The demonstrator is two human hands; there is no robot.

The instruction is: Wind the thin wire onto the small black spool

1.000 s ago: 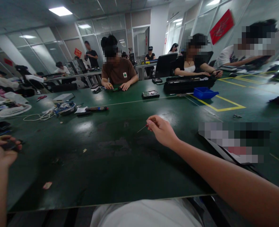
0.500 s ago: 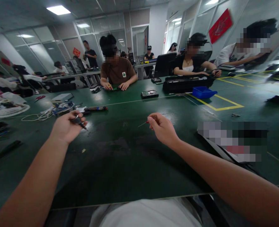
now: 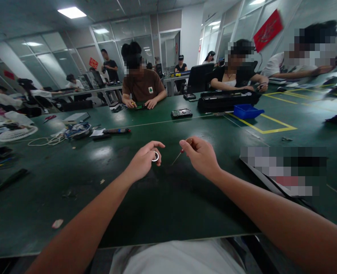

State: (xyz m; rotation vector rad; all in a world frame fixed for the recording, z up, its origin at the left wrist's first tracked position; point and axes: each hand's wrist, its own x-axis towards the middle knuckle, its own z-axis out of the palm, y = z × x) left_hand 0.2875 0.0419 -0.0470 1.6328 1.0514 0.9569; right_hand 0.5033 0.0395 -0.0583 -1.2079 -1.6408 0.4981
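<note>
- Two bare hands are hovering near each other above the green table (image 3: 145, 213), with the slim tool (image 3: 177, 156) slanting down between them.
- Gripping close to the shaft and aiming the tip clear of the opposite fingers are probably helping control.
- Right hand (image 3: 204, 158) is closing its fingers together on the tool's handle.
- Left hand (image 3: 140, 161) is curling partly around a pale ring-shaped piece (image 3: 157, 156), index finger extending.
</note>
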